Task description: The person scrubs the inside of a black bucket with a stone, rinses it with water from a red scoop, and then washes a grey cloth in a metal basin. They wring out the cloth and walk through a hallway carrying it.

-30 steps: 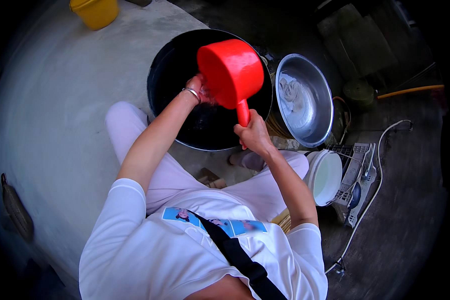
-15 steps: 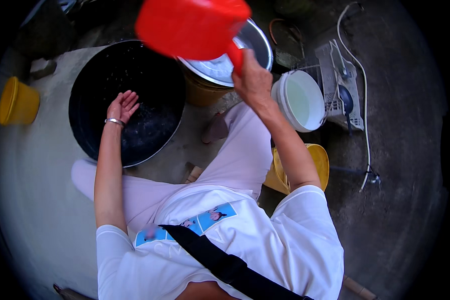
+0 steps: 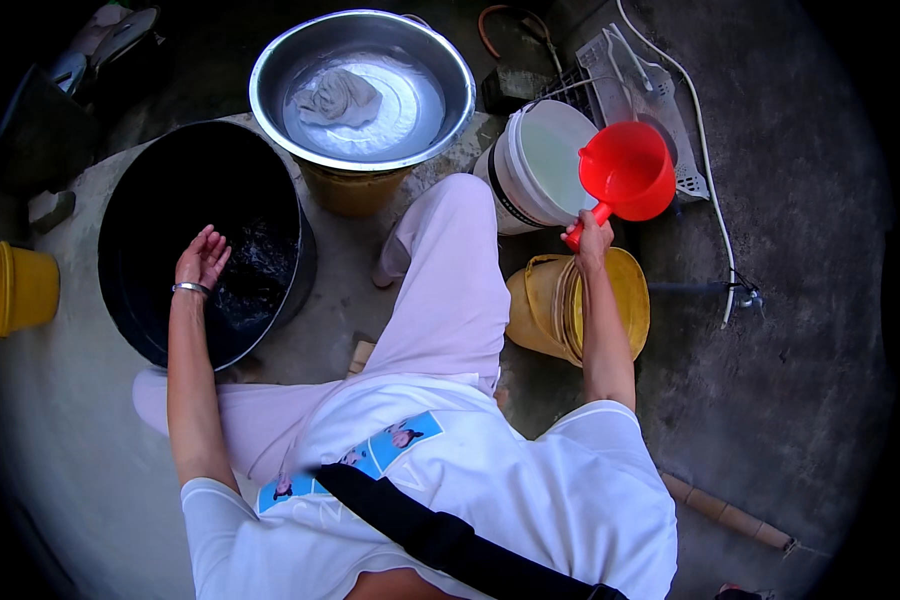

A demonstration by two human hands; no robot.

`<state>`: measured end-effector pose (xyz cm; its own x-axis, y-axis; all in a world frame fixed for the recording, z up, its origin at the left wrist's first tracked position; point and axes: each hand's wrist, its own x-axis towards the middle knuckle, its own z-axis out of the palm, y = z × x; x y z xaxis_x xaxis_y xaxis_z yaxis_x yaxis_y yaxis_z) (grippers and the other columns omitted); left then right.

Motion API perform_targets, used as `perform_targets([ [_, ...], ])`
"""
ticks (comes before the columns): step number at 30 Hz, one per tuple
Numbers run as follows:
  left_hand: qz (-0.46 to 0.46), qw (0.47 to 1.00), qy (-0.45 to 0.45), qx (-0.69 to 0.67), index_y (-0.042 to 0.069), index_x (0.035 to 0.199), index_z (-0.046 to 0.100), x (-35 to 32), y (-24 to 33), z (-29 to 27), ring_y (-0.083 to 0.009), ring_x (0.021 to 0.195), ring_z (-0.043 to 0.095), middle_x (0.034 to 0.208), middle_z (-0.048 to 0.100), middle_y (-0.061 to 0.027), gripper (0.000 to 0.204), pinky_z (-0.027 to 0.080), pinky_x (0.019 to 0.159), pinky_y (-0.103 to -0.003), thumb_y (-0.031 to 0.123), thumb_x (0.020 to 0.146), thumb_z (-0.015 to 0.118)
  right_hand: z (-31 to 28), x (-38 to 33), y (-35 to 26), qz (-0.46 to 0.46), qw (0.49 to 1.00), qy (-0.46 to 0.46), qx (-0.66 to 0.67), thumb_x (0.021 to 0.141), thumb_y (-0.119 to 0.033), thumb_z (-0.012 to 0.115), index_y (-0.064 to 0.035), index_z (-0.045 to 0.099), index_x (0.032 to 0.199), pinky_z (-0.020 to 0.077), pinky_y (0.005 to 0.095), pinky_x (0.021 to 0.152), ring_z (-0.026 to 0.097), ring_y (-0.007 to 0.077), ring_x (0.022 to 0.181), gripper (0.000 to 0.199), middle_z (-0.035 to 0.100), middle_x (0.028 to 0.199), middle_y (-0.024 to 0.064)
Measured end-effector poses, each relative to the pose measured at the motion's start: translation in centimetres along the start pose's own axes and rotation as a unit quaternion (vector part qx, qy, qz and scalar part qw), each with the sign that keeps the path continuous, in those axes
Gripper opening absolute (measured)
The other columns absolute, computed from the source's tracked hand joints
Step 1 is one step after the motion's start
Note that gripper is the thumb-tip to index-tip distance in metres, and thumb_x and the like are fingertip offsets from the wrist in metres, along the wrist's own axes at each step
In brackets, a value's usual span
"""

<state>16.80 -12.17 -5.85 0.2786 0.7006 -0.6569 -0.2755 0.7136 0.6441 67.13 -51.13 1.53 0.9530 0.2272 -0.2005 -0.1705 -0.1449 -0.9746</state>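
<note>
My right hand [image 3: 590, 238] grips the handle of a red water dipper [image 3: 632, 175] at the right. The dipper's bowl is up, beside and partly in front of a white bucket [image 3: 502, 185] holding pale, cloudy liquid. Below the dipper stands a yellow bucket [image 3: 542, 312], partly hidden by my right forearm. My left hand [image 3: 203, 258] hangs over a large black tub [image 3: 308, 265], palm turned up, fingers loosely stretched and holding nothing. Inside the tub, beside that hand, the dark water surface glints and ripples.
A metal basin [image 3: 458, 75] with water and a wet, crumpled cloth [image 3: 338, 98] rests on a yellowish bucket [image 3: 355, 192]. A small yellow pail [image 3: 32, 288] stands at far left. At right lie a pale plastic crate [image 3: 610, 75] and a white hose [image 3: 708, 165] by a tap [image 3: 752, 300].
The red dipper has swung in my right hand from above the metal basin down and right to beside the white bucket. My left hand stays over the tub. The view has shifted, uncovering the basin.
</note>
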Motion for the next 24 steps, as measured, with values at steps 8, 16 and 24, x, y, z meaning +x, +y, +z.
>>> perform_targets([
  [8,0.035,0.997,0.026,0.070,0.010,0.111,0.057,-1.5,1.3,1.1,-0.0191,0.099,0.057,0.106,0.059,-0.0073,0.027,0.046,0.089,-0.038,0.022,0.087,0.054,-1.9,7.9,4.4,0.244,0.942,-0.169,0.155,0.080,-0.031,0.057,-0.0047,0.053,0.082,0.0501,0.0340,0.054,0.056,0.0187,0.061,0.027,0.054,0.068,0.0059],
  [16,0.562,0.543,0.259,0.567,0.014,0.107,0.060,-6.5,8.0,-2.8,-0.0356,0.113,0.042,0.109,0.055,-0.0143,0.035,0.033,0.098,-0.042,0.017,0.072,0.062,8.1,1.7,-0.4,-0.363,0.759,0.215,-0.497,0.084,-0.038,0.051,0.0012,0.046,0.122,0.0391,0.0440,0.091,0.053,0.0348,0.096,0.055,0.053,0.110,0.0198],
  [24,0.328,0.680,0.373,0.539,0.007,0.121,0.049,-7.0,8.2,-11.4,-0.0383,0.110,0.046,0.116,0.052,-0.0221,0.046,0.036,0.095,-0.041,0.015,0.077,0.059,24.4,-19.3,-4.1,-0.319,0.778,-0.483,-0.245,0.083,-0.012,0.057,0.0015,0.045,0.124,0.0406,0.0320,0.090,0.049,0.0266,0.110,0.045,0.049,0.121,0.0192],
])
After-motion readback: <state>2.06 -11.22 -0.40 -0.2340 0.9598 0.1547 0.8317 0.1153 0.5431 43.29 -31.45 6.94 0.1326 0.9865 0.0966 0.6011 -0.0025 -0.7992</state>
